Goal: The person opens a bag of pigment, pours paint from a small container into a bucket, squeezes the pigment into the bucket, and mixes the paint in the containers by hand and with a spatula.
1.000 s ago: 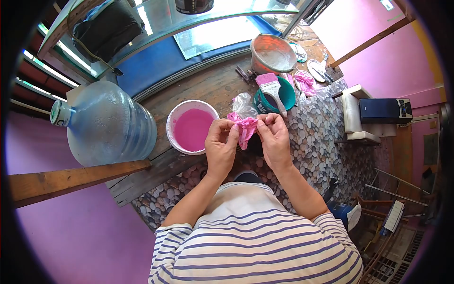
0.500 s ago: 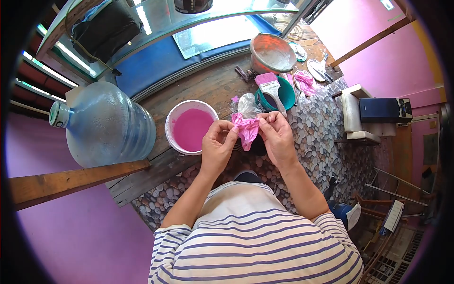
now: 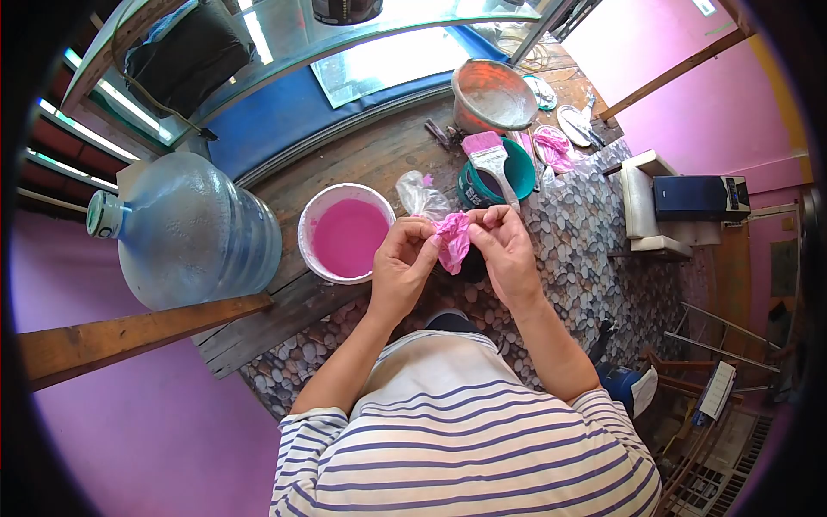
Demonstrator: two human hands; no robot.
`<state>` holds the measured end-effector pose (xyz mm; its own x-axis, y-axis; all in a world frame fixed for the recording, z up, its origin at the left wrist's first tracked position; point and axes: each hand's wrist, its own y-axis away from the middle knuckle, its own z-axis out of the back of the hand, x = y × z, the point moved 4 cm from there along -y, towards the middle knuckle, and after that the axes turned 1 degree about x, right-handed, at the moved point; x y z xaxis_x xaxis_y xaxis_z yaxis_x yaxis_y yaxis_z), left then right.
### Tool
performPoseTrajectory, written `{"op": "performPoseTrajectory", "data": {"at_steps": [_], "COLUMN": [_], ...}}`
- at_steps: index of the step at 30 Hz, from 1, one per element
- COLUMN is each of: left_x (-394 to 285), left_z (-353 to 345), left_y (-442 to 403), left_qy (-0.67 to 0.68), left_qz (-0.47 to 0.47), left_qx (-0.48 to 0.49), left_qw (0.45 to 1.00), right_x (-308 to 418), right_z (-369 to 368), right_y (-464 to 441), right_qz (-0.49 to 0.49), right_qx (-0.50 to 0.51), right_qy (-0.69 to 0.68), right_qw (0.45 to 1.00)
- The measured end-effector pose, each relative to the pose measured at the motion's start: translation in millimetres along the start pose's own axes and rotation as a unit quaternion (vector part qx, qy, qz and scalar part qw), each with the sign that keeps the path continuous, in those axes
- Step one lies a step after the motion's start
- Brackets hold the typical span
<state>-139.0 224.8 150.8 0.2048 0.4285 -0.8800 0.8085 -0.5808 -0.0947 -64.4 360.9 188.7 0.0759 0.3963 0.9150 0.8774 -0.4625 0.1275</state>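
Observation:
Pinched between the fingertips of my left hand (image 3: 405, 263) and my right hand (image 3: 506, 258) is a crumpled thin pink sheet (image 3: 454, 243), apparently plastic. Both hands are closed on its upper part, and the rest hangs below the fingers. Left of my left hand stands a white bucket (image 3: 305, 243) containing pink paint (image 3: 349, 238). Beyond my hands, a clear plastic bag (image 3: 420, 198) lies on the wooden surface. A wide paintbrush (image 3: 488, 157) with pink bristles rests across a green bucket (image 3: 520, 164).
A large water bottle (image 3: 198, 233) lies tilted at left, above a wooden beam (image 3: 146, 332). An orange bucket (image 3: 494, 95) stands farther back, near a pink crumpled piece (image 3: 554, 148) and paint-stained lids. At right are a dark speaker-like box (image 3: 699, 198) and a ladder (image 3: 724, 336).
The pink sheet is bunched narrower between my fingertips and has shifted slightly right. The clear bag now lies farther left, with more of it showing.

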Motion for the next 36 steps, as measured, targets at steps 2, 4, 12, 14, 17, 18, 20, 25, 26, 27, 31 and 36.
{"op": "performPoseTrajectory", "data": {"at_steps": [2, 4, 12, 14, 17, 18, 20, 25, 26, 27, 31, 36], "left_x": [2, 1, 9, 9, 2, 0, -4, -1, 0, 0, 2, 9], "left_z": [-2, -4, -5, -5, -4, -3, -3, -2, -2, -3, -5, -5], "left_y": [1, 4, 3, 1, -6, -8, -11, -13, -14, -14, -11, -11], "left_qy": [0.032, 0.028, 0.033, 0.119, 0.083, 0.083, -0.004, -0.030, -0.034, -0.034, 0.007, 0.068], "left_qz": [-0.009, -0.010, 0.034, 0.121, 0.168, 0.168, 0.167, 0.198, 0.205, 0.205, 0.193, 0.164], "left_qx": [0.000, -0.013, -0.022, -0.053, -0.033, -0.033, 0.000, 0.007, 0.009, 0.009, -0.008, -0.020], "left_qw": [0.999, 0.999, 0.999, 0.984, 0.982, 0.982, 0.986, 0.980, 0.978, 0.978, 0.981, 0.984], "right_x": [-3, -10, -5, -3, -2, -1, 2, 5, 5, 5, 5, 7], "right_z": [-2, 3, 6, 8, 12, 13, 11, 11, 11, 11, 15, 15], "right_y": [3, 4, 3, 2, 1, 1, 1, 1, 1, 1, -1, 0], "right_qz": [0.025, 0.039, 0.058, 0.064, 0.071, 0.071, 0.077, 0.084, 0.084, 0.085, 0.092, 0.093], "right_qx": [0.000, -0.003, -0.011, -0.004, 0.020, 0.020, 0.034, 0.033, 0.030, 0.029, 0.023, 0.011], "right_qy": [0.024, 0.053, 0.078, 0.112, 0.149, 0.149, 0.171, 0.198, 0.198, 0.198, 0.199, 0.188], "right_qw": [0.999, 0.998, 0.995, 0.992, 0.986, 0.986, 0.982, 0.976, 0.976, 0.976, 0.976, 0.978]}}
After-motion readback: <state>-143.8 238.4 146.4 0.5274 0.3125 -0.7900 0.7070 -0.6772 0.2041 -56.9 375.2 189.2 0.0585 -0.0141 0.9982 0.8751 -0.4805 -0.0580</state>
